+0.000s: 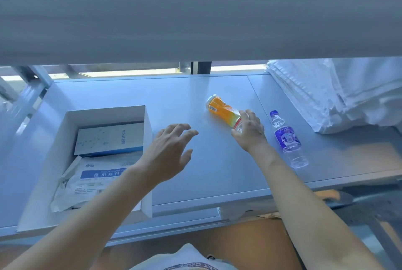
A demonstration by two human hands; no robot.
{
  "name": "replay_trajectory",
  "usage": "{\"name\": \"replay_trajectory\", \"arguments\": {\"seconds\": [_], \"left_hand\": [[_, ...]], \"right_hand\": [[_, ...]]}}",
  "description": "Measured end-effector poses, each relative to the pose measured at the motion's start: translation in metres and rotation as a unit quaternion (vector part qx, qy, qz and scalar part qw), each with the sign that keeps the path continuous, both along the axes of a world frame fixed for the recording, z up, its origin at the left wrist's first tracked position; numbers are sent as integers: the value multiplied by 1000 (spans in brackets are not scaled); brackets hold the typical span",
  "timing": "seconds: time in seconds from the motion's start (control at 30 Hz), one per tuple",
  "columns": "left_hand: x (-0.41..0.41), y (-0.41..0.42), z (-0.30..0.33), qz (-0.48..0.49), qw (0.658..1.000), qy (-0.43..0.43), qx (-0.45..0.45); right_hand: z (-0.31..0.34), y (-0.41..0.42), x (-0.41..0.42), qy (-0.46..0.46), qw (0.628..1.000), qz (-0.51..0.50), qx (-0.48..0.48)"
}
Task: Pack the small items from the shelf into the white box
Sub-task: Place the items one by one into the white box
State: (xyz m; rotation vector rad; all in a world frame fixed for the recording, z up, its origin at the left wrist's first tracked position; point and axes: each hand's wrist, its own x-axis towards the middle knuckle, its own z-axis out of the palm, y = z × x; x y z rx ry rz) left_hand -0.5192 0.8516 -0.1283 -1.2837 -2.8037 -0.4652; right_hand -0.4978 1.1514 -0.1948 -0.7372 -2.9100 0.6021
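Orange bottle [223,110]: lies on its side on the shelf [195,100], right of the white box [43,174] and well apart from it. Its long axis runs diagonally, base toward the far left, neck toward the near right.
Right hand [250,129]: fingers curled round the clear neck end of the orange bottle, thumb on the near side; the cap is hidden under the hand.
Left hand [171,150]: hovers over the shelf between the white box and the orange bottle, fingers spread and slightly bent, holding nothing and touching nothing that can be seen.
Water bottle [287,139]: clear with a purple label and blue cap, lying on its side just right of the right hand, apart from it. Long axis runs nearly front to back, cap pointing away from the person.
White box: open-topped, on the left of the shelf. Inside lie a pale carton [106,139] toward the far end and a flat packet [87,180] with a blue band toward the near end.
White sheets [322,93]: folded pile at the far right of the shelf.
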Motion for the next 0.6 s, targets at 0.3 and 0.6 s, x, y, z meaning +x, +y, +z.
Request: {"name": "replay_trajectory", "arguments": {"seconds": [0.3,0.6], "left_hand": [[8,25,-13,-10,999,-10,-32],[9,48,-24,-26,998,-23,-58]], "right_hand": [[-23,23,-8,38,998,37,-35],[-36,7,30,101,990,98,-22]]}}
